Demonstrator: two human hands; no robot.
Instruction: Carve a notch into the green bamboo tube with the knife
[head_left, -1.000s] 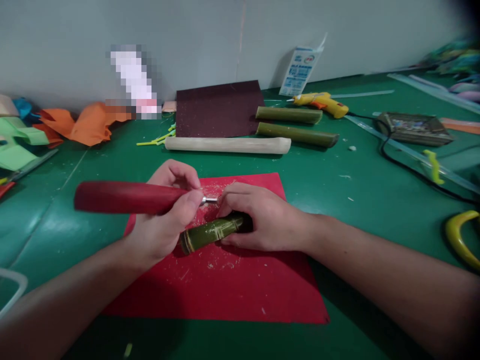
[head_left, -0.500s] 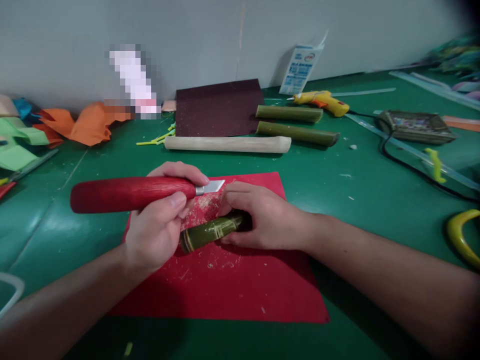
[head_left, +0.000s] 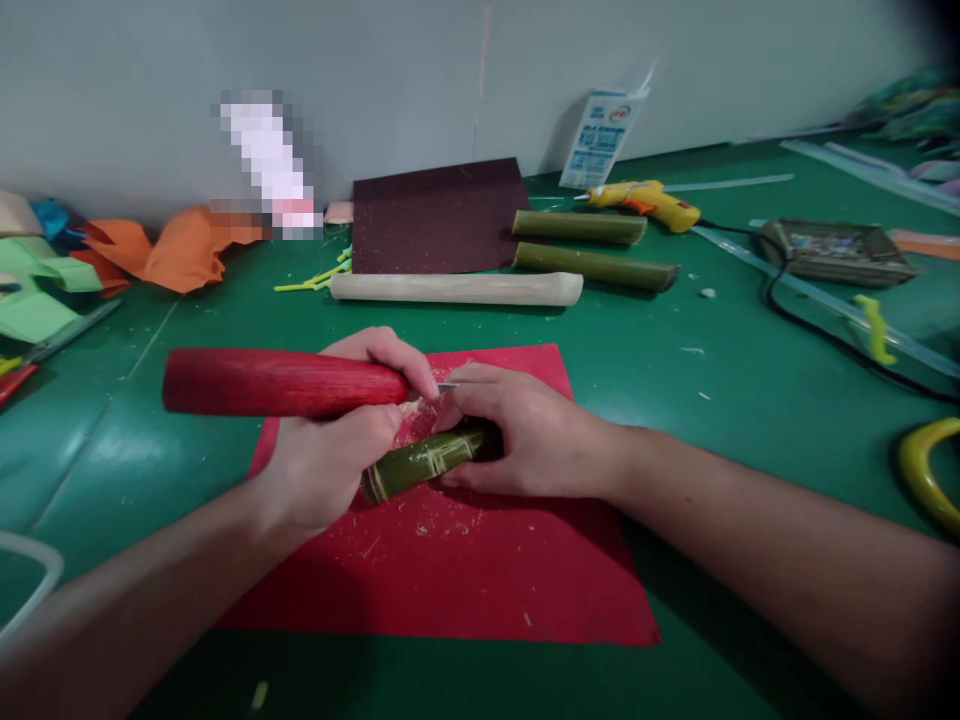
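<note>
My left hand (head_left: 330, 460) is closed round a carving knife (head_left: 285, 383) with a thick red wooden handle. Its blade points right and shows only as a thin sliver beside my right fingers. Under it, my right hand (head_left: 525, 430) grips a short piece of green bamboo (head_left: 412, 465) by its right end. Pale lines are cut into the bamboo's skin, and a node ring marks its left end. The bamboo lies on a red sheet (head_left: 487, 580) strewn with fine shavings. My right palm hides the bamboo's far end.
Behind the sheet lie a pale stick (head_left: 457, 290), two split bamboo lengths (head_left: 596, 265) and a dark brown sheet (head_left: 439, 215). A yellow glue gun (head_left: 645, 203) trails a black cord on the right. Orange paper (head_left: 180, 250) and green paper (head_left: 37, 285) sit at left; a drink carton (head_left: 602, 140) leans on the wall.
My left hand has moved right with the knife, and the blade has turned edge-on, its tip now at my right fingers. My right hand and the bamboo have stayed in place.
</note>
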